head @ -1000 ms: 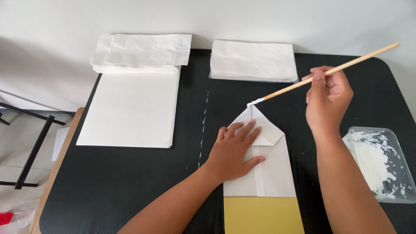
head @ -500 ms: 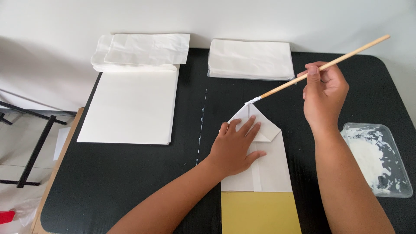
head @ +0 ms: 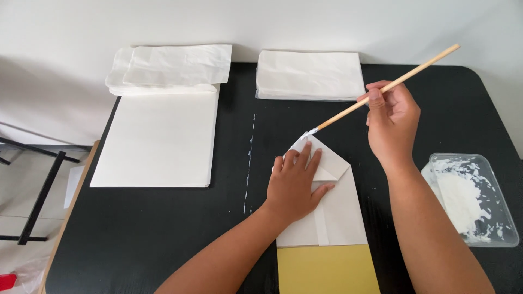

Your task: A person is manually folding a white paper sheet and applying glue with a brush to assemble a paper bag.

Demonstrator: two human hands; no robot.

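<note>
Near the lower middle of the frame, on a black desk (head: pixel 163 239): a folded white paper bag (head: pixel 340 209) with a pointed top flap, its lower end on a yellow sheet (head: pixel 327 269). Left hand (head: pixel 294 182) pressed flat on the bag, fingers spread, gripping nothing. Right hand (head: pixel 392 122), up and to the right, pinched shut around a thin wooden brush (head: pixel 381 90), white-coated tip touching the flap's peak. At lower right, just beside the right forearm, a clear plastic tray (head: pixel 504 226) smeared with white paste. At upper left, a large white paper sheet (head: pixel 155 141) with a pile of folded white bags (head: pixel 171 68) above it. At upper middle, a second stack of white bags (head: pixel 309 74). Between sheet and bag, a dotted line of white flecks on the desk.
</note>
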